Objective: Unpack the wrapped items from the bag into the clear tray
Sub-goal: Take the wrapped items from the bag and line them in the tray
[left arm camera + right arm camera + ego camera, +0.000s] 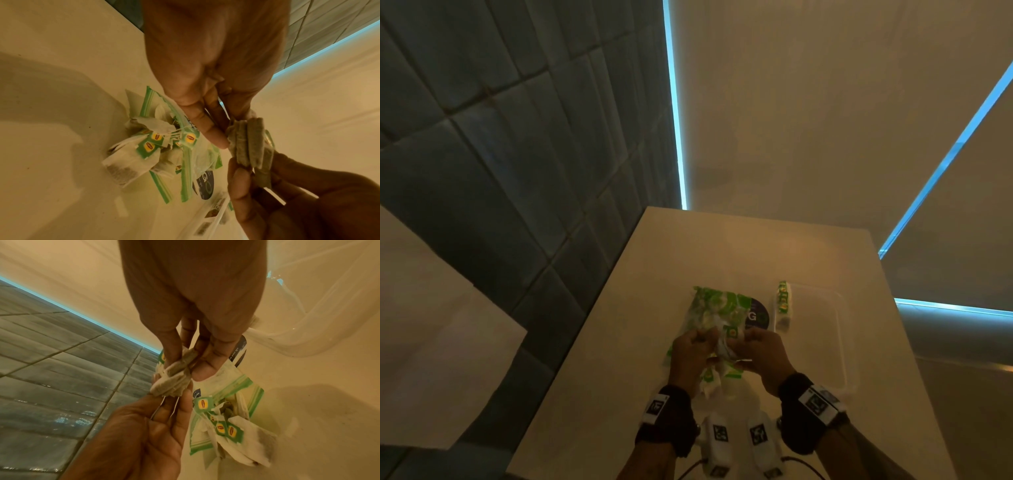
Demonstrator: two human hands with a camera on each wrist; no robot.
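Closest to the camera, both hands are working the same little wad of tea bags (249, 142): the left hand (205, 68) pinches it from one side with thumb and fingers curled in, and the right hand (191, 288) pinches the other side the same way, so neither is spread at all. Looks to me like they're trying to peel one bag off a clump whose strings are tangled, so I'd pull slowly and hold the paper body, not the string, since that thin paper probably tears easily. Just under the hands the green zip bag (722, 308) lies flat on the white table (722, 246) with its mouth open, and more tea bags with yellow-logo tags (156, 137) spill out of it. Right of the bag sits the clear tray (840, 329), with one wrapped tea bag (784, 298) lying at its left edge; I can't tell whether it's fully inside. So, early days, I'd guess.
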